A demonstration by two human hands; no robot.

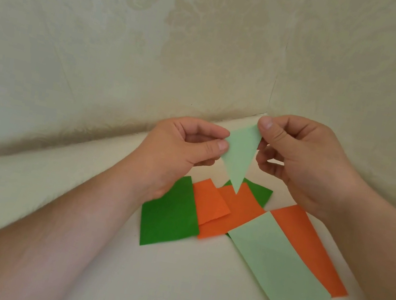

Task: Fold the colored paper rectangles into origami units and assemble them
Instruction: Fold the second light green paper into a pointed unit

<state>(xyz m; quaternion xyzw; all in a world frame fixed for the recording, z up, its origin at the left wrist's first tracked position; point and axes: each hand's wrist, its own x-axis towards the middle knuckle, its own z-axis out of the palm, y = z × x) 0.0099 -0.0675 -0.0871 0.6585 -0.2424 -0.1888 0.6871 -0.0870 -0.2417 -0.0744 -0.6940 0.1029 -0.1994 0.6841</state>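
A pale green paper folded into a narrow triangle (240, 154) hangs point-down above the table. My left hand (180, 152) pinches its left edge between thumb and forefinger. My right hand (301, 160) pinches its upper right corner. Below lie loose paper rectangles: a dark green one (169, 216) at the left, orange ones (223, 212) overlapping in the middle, another dark green piece (261, 191) behind them, a long pale green strip (276, 267) and an orange strip (312, 246) at the right.
The papers rest on a cream surface (118, 268) set into a corner. Pale patterned walls (158, 37) rise close behind and to the right of my hands.
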